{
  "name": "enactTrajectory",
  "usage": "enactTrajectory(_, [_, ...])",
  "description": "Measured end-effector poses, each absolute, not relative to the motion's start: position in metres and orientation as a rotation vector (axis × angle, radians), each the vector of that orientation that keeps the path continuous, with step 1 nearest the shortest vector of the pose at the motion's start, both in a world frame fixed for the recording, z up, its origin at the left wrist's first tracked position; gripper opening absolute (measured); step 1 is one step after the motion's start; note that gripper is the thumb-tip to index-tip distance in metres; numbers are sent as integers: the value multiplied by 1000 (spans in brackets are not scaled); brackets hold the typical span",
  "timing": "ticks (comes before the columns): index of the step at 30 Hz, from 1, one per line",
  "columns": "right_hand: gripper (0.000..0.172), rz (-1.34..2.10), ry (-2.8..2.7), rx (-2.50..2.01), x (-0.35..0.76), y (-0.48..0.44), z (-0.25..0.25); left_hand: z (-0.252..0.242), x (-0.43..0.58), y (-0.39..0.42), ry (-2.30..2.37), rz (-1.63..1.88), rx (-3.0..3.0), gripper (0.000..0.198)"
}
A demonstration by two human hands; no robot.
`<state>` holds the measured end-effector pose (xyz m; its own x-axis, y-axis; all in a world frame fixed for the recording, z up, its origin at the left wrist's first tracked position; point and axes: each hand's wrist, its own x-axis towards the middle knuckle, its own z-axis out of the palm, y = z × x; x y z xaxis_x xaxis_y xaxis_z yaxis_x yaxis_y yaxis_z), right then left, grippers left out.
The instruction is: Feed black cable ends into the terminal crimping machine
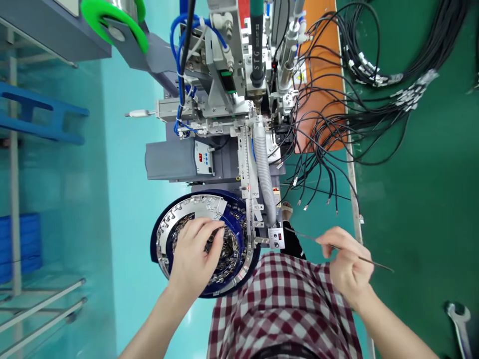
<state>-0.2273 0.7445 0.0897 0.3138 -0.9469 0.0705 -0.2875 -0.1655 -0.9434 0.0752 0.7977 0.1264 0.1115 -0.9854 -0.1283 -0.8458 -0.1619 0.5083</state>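
Observation:
My left hand (196,252) is over a round blue bowl feeder (159,234) full of small metal clips. Thumb and forefinger meet in a pinch above the bowl's inner edge; whatever lies between the tips is too small to make out. A thin metal rod (377,264) is gripped in my right hand (350,259), to the right of my body. The rod's far end points left toward a small grey control box (277,238). From the bowl, a straight feed track (245,164) carries a row of small parts up to the machine (224,94).
Black cables (318,124) with bare ends hang over an orange board (324,75) and the green table (415,199) at right. A wrench (459,324) lies at lower right. A grey controller (172,160) stands above the bowl; a rack (17,174) is at left.

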Motion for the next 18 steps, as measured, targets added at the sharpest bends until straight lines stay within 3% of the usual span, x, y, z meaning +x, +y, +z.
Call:
enactTrajectory(7, [13, -801, 981, -1773, -169, 721, 78, 127, 76, 803, -1761, -653, 2093, 16])
enactTrajectory(18, [11, -695, 818, -2031, -147, 717, 66, 121, 78, 811, -1736, -624, 2068, 16])
